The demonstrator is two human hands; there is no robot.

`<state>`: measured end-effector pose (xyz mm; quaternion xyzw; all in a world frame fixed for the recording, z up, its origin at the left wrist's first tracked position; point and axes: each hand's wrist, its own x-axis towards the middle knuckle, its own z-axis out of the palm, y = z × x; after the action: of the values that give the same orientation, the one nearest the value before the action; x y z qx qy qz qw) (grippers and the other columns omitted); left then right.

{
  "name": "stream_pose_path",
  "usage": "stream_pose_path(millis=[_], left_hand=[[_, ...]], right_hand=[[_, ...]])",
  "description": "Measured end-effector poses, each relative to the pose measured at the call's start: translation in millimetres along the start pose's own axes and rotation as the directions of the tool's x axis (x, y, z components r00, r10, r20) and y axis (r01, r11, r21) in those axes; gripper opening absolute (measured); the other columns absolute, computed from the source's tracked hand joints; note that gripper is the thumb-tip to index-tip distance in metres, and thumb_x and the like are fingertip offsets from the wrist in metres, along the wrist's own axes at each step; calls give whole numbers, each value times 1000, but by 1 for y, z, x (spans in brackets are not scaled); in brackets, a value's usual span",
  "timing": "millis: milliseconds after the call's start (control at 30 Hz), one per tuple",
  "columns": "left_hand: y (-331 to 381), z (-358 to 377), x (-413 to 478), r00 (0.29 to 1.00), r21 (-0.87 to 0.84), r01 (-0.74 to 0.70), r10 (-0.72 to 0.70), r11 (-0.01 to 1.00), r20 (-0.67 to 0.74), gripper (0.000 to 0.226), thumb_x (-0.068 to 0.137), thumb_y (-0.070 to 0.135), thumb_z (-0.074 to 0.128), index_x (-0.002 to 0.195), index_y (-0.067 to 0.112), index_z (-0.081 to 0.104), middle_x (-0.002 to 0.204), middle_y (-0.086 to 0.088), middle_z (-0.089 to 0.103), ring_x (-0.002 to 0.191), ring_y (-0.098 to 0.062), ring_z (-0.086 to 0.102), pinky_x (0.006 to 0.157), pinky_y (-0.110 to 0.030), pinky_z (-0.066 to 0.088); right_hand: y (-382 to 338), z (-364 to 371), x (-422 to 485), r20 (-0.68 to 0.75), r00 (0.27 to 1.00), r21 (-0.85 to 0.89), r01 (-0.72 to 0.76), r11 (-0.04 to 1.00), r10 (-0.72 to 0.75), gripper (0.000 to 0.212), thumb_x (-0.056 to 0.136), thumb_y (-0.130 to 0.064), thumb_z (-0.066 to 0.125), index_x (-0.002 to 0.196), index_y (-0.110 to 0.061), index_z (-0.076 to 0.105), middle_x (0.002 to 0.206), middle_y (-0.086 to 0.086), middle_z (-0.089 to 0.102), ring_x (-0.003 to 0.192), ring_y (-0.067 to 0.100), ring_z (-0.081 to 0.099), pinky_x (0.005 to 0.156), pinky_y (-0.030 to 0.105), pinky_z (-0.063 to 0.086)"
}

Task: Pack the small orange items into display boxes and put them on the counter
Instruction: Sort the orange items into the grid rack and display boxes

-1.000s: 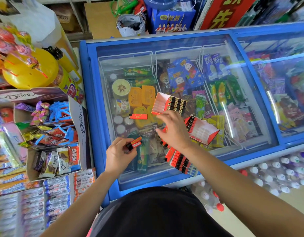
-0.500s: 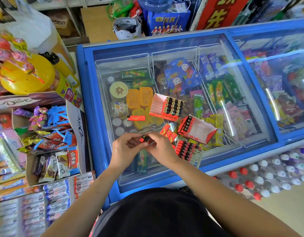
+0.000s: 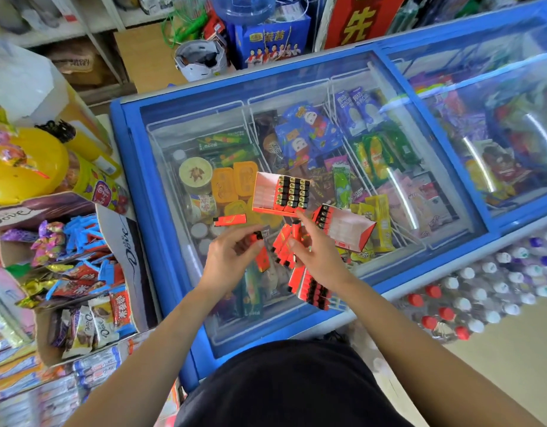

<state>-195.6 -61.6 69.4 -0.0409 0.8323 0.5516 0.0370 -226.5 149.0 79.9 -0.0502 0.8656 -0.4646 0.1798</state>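
On the glass lid of the blue chest freezer (image 3: pixel 136 167), the person's left hand (image 3: pixel 232 257) pinches one small orange plastic lighter with a black cap (image 3: pixel 263 257) in its fingers. The right hand (image 3: pixel 318 257) grips what looks like several more lighters (image 3: pixel 292 237), though blur hides the count. An open orange cardboard display box (image 3: pixel 263 192), half filled, lies at twelve o'clock from the hands. A second box (image 3: pixel 349 232) lies at two o'clock and a loose lighter (image 3: pixel 230 219) at ten.

One wide-angle head-worn camera, facing forward and steeply down, close above the chest freezer (image 3: pixel 131 161), left hand (image 3: pixel 232 255) and right hand (image 3: pixel 320 257) mid-frame.
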Motion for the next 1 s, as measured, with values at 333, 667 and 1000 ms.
stream_pose_path(millis=[333, 667, 1000], left_hand=[[29, 31, 22, 993, 20, -14, 12, 1000, 113, 21, 86, 19, 79, 106, 15, 74, 79, 8, 66, 70, -1, 59, 67, -11, 45], [60, 78, 56, 965, 119, -195, 168, 974, 203, 20, 84, 17, 81, 103, 21, 77, 77, 10, 69, 71, -3, 64, 71, -13, 51], [63, 122, 103, 918, 355, -374, 290, 857, 269, 17, 82, 27, 82, 98, 25, 78, 81, 3, 68, 72, -14, 61, 68, -37, 55]], right_hand=[[40, -51, -22, -333, 927, 113, -141, 984, 172, 23, 82, -20, 79, 103, -20, 70, 83, -13, 65, 75, 1, 60, 68, 14, 45], [72, -78, -44, -444, 862, 157, -193, 969, 244, 21, 82, -13, 80, 99, -15, 69, 85, -5, 67, 75, 7, 62, 66, 9, 46], [90, -85, -59, -519, 803, 217, -207, 954, 293, 19, 81, -13, 80, 90, -23, 65, 81, -14, 65, 75, 3, 62, 67, 8, 45]])
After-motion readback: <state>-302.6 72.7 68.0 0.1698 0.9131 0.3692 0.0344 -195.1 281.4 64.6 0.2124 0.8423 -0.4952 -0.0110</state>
